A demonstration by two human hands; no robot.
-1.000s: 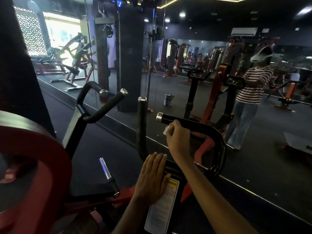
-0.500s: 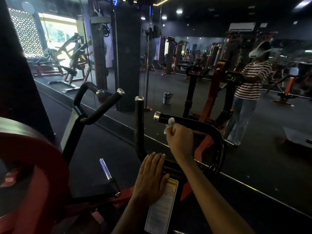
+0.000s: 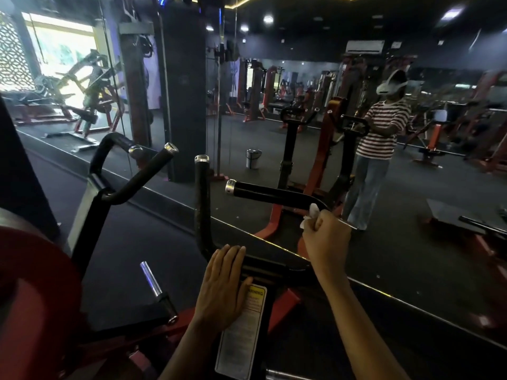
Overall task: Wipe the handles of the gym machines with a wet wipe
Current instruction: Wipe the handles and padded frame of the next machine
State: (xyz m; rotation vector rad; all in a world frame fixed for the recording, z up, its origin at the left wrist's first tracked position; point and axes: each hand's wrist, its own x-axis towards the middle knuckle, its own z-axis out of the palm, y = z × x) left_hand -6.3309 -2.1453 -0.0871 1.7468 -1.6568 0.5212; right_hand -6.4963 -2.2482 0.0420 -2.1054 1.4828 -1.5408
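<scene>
A black horizontal handle (image 3: pixel 271 193) with a chrome end cap sticks out to the left in front of me. My right hand (image 3: pixel 326 238) grips a crumpled white wet wipe (image 3: pixel 311 215) at the handle's right bend, fingers curled round it. My left hand (image 3: pixel 223 286) rests flat, fingers straight, on the machine's black frame beside a warning label (image 3: pixel 242 333). An upright black handle (image 3: pixel 202 204) rises just above the left hand. Further left stands another pair of black handles (image 3: pixel 137 174).
A wall mirror (image 3: pixel 411 187) runs right behind the machine and reflects a person in a striped shirt, other machines and a small bin (image 3: pixel 253 158). A red weight plate (image 3: pixel 35 297) fills the lower left. A chrome peg (image 3: pixel 152 281) juts up from the frame.
My right hand has slid the wipe along the horizontal handle from near its chrome end to the right bend. The left hand has stayed flat on the frame.
</scene>
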